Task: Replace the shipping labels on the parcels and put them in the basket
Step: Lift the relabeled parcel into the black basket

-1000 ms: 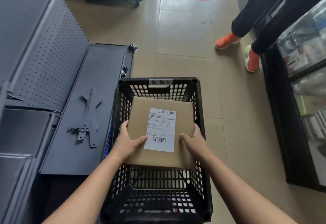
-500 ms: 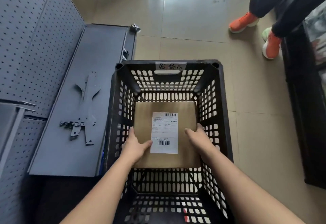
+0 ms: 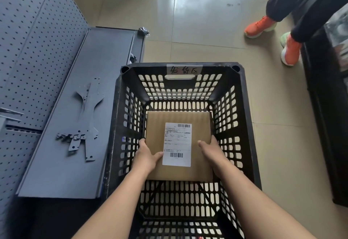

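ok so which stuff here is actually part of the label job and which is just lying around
Job: cardboard parcel, its shipping label, black plastic basket, left hand and right hand gripping the parcel's sides.
Lying about: metal brackets on the grey shelf, pegboard panel, bystander's orange shoes.

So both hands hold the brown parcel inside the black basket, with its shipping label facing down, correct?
Not quite. The shipping label faces up, its barcodes plain in the head view. The rest stands: the left hand and right hand hold the brown parcel by its sides inside the black basket.
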`<state>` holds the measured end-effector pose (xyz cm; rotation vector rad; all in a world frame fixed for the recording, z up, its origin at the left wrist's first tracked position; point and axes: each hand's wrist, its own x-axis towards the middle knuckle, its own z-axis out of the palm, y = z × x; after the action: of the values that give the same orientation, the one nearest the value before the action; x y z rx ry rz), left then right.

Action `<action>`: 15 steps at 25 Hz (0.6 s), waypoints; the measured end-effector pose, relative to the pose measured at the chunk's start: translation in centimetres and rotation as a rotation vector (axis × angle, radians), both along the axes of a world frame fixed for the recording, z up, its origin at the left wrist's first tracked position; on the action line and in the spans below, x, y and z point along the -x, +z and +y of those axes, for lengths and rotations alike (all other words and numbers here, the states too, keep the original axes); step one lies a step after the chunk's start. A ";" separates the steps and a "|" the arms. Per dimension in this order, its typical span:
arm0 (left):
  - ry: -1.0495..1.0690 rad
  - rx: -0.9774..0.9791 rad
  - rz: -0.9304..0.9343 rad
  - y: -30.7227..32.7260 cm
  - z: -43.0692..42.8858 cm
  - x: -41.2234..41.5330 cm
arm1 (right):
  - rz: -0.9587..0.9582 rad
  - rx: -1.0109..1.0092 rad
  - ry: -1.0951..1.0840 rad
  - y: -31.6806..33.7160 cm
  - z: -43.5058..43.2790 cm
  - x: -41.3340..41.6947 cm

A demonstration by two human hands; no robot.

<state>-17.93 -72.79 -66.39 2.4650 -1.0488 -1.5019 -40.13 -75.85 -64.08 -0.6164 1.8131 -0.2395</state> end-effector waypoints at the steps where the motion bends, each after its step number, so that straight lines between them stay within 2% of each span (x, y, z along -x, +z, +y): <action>1: -0.010 0.007 -0.005 0.0 -0.4 0.0 | -0.009 0.016 0.003 0.1 -0.3 0.0; 7: -0.057 -0.015 -0.001 2.3 -1.2 0.5 | 0.029 0.053 0.012 2.4 -0.8 -0.7; 10: -0.015 -0.006 0.023 5.6 0.7 0.8 | 0.008 0.125 0.040 6.3 0.6 -1.0; 13: 0.068 0.064 0.145 10.9 3.0 0.9 | -0.033 0.154 0.069 11.3 2.6 -0.9; 15: 0.114 0.031 0.183 15.6 5.5 1.1 | -0.018 0.135 0.119 14.8 4.2 -0.8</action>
<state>-19.01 -67.31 -50.75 2.2723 -0.8779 -1.6254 -39.35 -71.67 -49.32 -0.8123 1.7462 -0.2877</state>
